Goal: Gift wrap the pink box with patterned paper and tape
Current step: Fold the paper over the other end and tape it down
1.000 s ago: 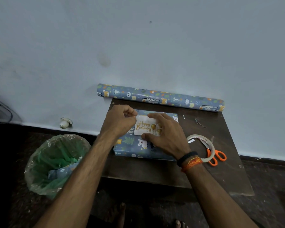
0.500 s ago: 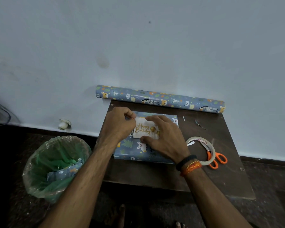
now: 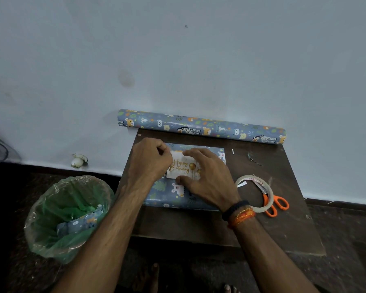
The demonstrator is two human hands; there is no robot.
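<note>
The box (image 3: 167, 195), covered in blue animal-patterned paper, lies flat on the dark wooden table (image 3: 199, 225). A white "Happy Birthday" card (image 3: 182, 167) sits on top of it. My left hand (image 3: 150, 161) has its fingers curled, pinching at the card's upper left corner. My right hand (image 3: 207, 178) rests over the card's right side, thumb on its lower edge and fingers on its top edge. The roll of patterned paper (image 3: 201, 126) lies along the wall at the table's back. A clear tape roll (image 3: 254, 193) lies to the right of the box.
Orange-handled scissors (image 3: 276, 205) lie partly under the tape roll. A bin with a green liner (image 3: 68, 212), holding paper scraps, stands on the floor left of the table. A small white object (image 3: 78, 160) lies by the wall. My feet show below the table's front edge.
Both hands stay at the card on the wrapped box. My left fingers have shifted slightly at the upper left corner; the card and box have not moved on the table.
</note>
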